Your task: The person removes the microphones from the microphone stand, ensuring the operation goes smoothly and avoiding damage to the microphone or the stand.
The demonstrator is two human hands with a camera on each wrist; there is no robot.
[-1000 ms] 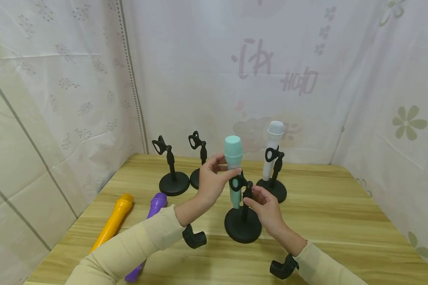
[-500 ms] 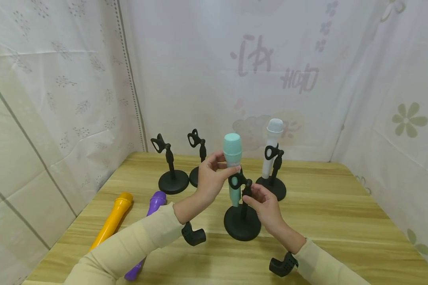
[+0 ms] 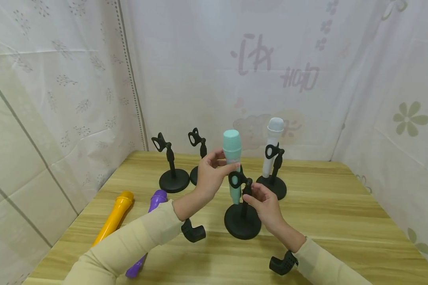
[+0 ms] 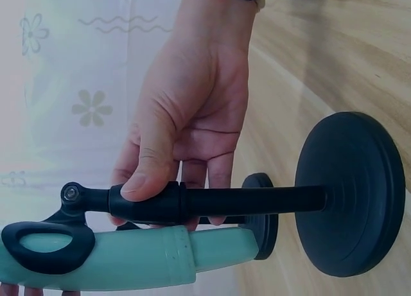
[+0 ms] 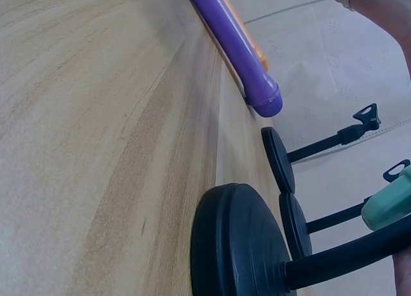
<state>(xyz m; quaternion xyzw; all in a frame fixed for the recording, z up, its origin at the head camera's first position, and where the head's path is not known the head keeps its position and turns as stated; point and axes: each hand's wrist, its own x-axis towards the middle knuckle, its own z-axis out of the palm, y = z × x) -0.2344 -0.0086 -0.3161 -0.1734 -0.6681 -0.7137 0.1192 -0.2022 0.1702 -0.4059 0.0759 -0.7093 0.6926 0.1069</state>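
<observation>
My left hand (image 3: 210, 176) grips a mint-green microphone (image 3: 232, 143) just below its head, thumb across the front. The microphone stands nearly upright, head up, its body passing through the ring clip of a black desk microphone stand (image 3: 242, 223). My right hand (image 3: 268, 206) pinches that stand's post just under the clip joint, thumb towards me. In the left wrist view, the thumb presses the thick collar of the post and the microphone's lower end (image 4: 225, 248) runs alongside it. The stand's round base sits on the table.
Behind on the right, a white microphone (image 3: 275, 126) sits in another black stand (image 3: 272, 188). Two more black stands (image 3: 174, 181) with bare clips are at the back left. An orange microphone (image 3: 114, 215) and a purple microphone (image 3: 158, 198) lie at the left. Patterned curtains surround the wooden table (image 3: 324, 221).
Both hands keep their holds on the mint-green microphone and the stand. The microphone's head has shifted very slightly left; the head view has tilted a little.
</observation>
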